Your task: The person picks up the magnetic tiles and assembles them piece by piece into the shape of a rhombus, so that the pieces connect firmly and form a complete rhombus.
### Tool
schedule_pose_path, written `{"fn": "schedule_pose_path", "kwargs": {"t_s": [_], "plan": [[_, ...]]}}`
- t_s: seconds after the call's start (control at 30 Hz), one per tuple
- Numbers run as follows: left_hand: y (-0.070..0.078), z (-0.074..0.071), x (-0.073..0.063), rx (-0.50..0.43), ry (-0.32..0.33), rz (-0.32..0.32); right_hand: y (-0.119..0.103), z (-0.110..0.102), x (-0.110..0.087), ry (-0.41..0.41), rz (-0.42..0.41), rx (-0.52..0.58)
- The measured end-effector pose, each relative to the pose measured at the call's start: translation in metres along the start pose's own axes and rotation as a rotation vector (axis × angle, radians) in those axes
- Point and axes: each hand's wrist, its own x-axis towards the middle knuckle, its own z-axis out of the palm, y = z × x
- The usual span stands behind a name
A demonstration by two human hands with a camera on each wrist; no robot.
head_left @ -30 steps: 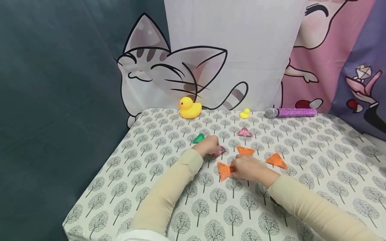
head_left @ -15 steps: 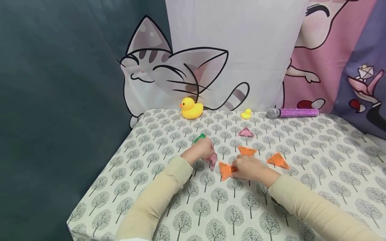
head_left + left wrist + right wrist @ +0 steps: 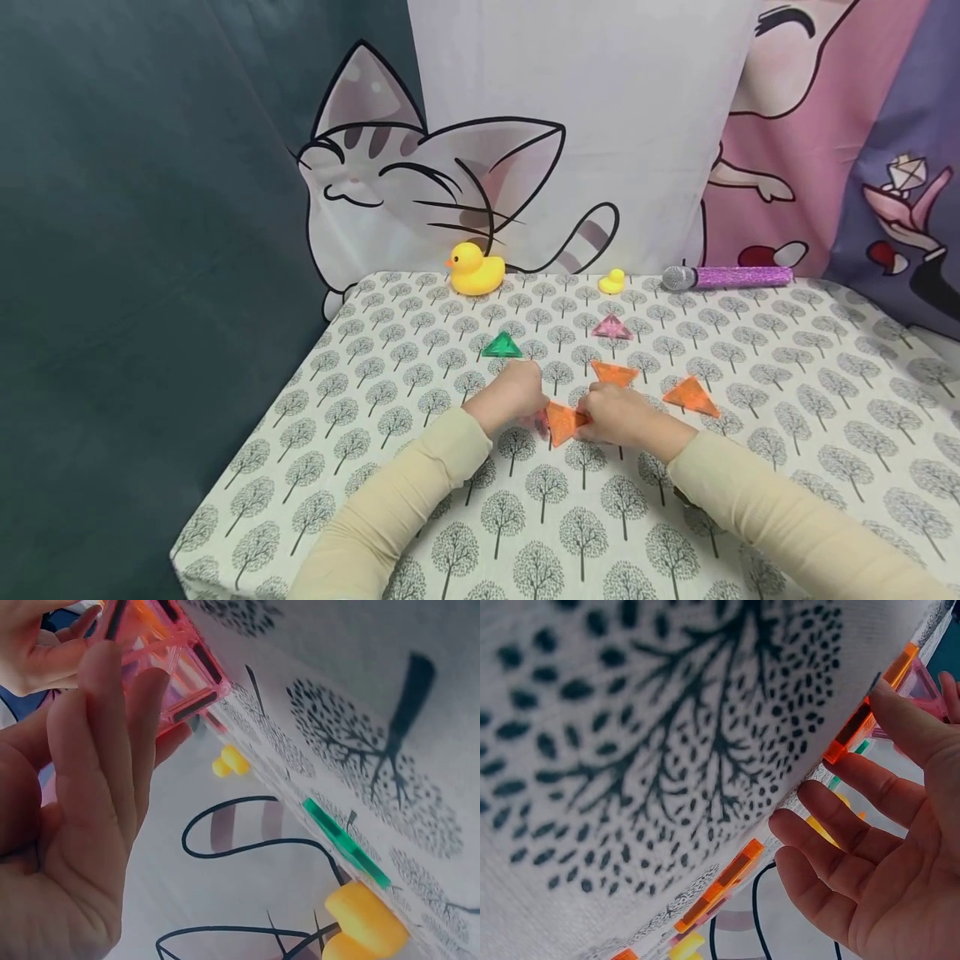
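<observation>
My left hand (image 3: 517, 390) grips a pink see-through triangular magnetic tile (image 3: 196, 705), tilted up off the cloth; in the head view most of it is behind the hand. Just to the right, my right hand (image 3: 615, 414) pinches one corner of an orange triangular magnetic tile (image 3: 561, 423) between thumb and forefinger, its other fingers loosely bent in the right wrist view. That orange tile (image 3: 851, 727) lies low at the tablecloth. The pink tile's edge is right at the orange tile's left side, overlapping it in the head view.
Beyond the hands lie a green triangular tile (image 3: 503, 347), another pink one (image 3: 612, 327) and two more orange ones, one near (image 3: 615, 374) and one farther right (image 3: 692, 397). A large duck (image 3: 477, 273), small duck (image 3: 612, 282) and purple microphone (image 3: 738, 277) line the table's back edge.
My left hand has drawn the pink tile nearer, turned it and brought it right to the orange tile. The green tile is now uncovered. My right hand has stayed put.
</observation>
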Motion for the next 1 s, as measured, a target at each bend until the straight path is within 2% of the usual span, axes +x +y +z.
{"fn": "schedule_pose_path", "kwargs": {"t_s": [0.3, 0.5, 0.7, 0.83, 1.0], "plan": [[0.002, -0.002, -0.006, -0.1, -0.024, -0.01, 0.0, -0.001, 0.004, -0.035, 0.032, 0.01], [0.004, -0.001, -0.01, -0.156, -0.034, 0.001, 0.009, -0.009, 0.007, -0.063, 0.05, 0.0], [0.003, -0.002, -0.01, -0.162, -0.035, 0.001, 0.028, -0.023, 0.015, -0.01, 0.142, 0.017], [0.003, -0.001, -0.01, -0.159, -0.036, 0.005, 0.044, -0.027, 0.019, -0.014, 0.223, 0.028], [0.002, 0.001, -0.01, -0.182, -0.045, 0.001, 0.06, -0.028, 0.02, -0.033, 0.279, 0.042]]}}
